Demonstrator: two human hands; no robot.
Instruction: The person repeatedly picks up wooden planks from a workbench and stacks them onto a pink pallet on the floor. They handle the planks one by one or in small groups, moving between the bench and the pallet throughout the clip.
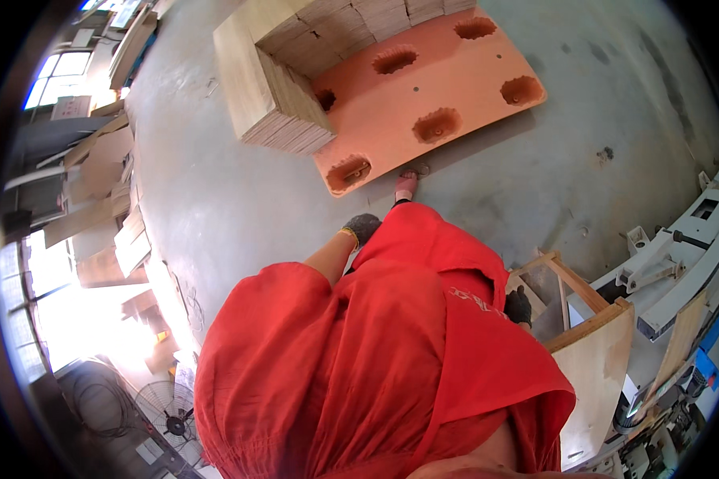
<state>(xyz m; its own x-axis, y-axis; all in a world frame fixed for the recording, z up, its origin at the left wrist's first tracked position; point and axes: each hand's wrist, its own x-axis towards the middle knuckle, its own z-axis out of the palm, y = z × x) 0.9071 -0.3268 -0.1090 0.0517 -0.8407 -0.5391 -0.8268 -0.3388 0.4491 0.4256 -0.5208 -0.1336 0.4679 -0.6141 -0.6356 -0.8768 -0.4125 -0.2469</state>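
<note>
Gloved left hand (363, 229) by red clothing (351, 343), mid-frame; gloved right hand (518, 306) beside wooden box (593, 359), lower right (both hands' fingers: cannot tell if clenched). Wooden boards (284, 104) on orange pallet (375, 112), top centre.

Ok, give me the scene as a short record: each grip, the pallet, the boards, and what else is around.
Left grip: dark glove with yellow cuff, beside the red clothing; fingers mostly hidden
Right grip: dark glove, partly covered by the clothing, beside the wooden frame; contact unclear
Pallet: orange, with recessed pockets, on the grey floor
Boards: stacked along the pallet's left and far sides
Foot: by the pallet's near edge
Fan: lower left
</note>
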